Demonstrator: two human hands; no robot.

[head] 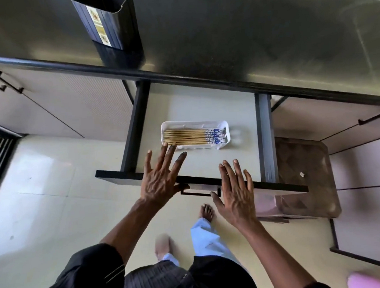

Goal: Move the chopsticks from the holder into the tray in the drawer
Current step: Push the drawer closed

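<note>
1. At the far left, pale cabinet doors (48, 103) with dark bar handles are seen below the front edge of the countertop (223, 41).
2. A dark, ribbed holder (108, 22) with a printed label is stood upright on the countertop, near its front edge and toward its left end.
3. The left hand (160, 181) is held released, with fingers straight and spread, above the front edge of the open drawer (204, 105). Its fingertips are extended toward the near left corner of the tray; whether that corner is touched cannot be told.
4. A white tray (168, 125) is laid on the drawer floor, in the front left part, with its long side parallel to the drawer's front edge.
5. The chopsticks (190, 136) are laid side by side lengthwise in the tray, plain wooden ends at the left and blue-and-white patterned ends at the right.
6. A dark handle (198, 193) is seen on the drawer front, between the two hands.
7. A bare foot (206, 211) is planted on the floor just below that handle.
8. The right hand (236, 194) is likewise held released, with fingers straight and spread over the drawer's front edge, right of the handle. Its thumb is just beside the handle, and nothing is gripped.
9. A brown plastic stool (304, 174) is stood just beside the drawer's right edge.
</note>
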